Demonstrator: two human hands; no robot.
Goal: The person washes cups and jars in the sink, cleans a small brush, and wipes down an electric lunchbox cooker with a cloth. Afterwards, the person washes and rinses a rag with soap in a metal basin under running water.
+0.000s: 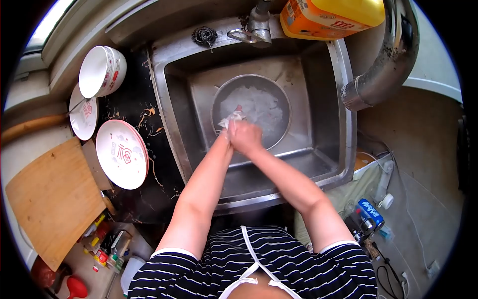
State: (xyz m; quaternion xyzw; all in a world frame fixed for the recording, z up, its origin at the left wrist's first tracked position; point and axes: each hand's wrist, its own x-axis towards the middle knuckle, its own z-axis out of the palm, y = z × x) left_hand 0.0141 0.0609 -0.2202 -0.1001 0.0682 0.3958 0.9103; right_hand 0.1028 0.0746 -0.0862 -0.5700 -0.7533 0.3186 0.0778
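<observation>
My two hands meet over a round metal basin (286,107) of cloudy, sudsy water in the sink. A wet, crumpled white cloth (231,118) with a reddish patch beside it shows at their far side. My right hand (247,137) is closed, its fingers curled against the cloth and my left hand. My left hand (228,133) is at the near edge of the cloth and seems closed round it, though my right hand partly covers its fingers.
The steel sink (172,124) has a faucet (259,25) and a steel scrubber (204,36) at the back. Stacked bowls (94,72) and plates (122,154) stand left, near a cutting board (55,199). An orange-yellow jug (323,20) and a thick pipe (393,60) flank the right.
</observation>
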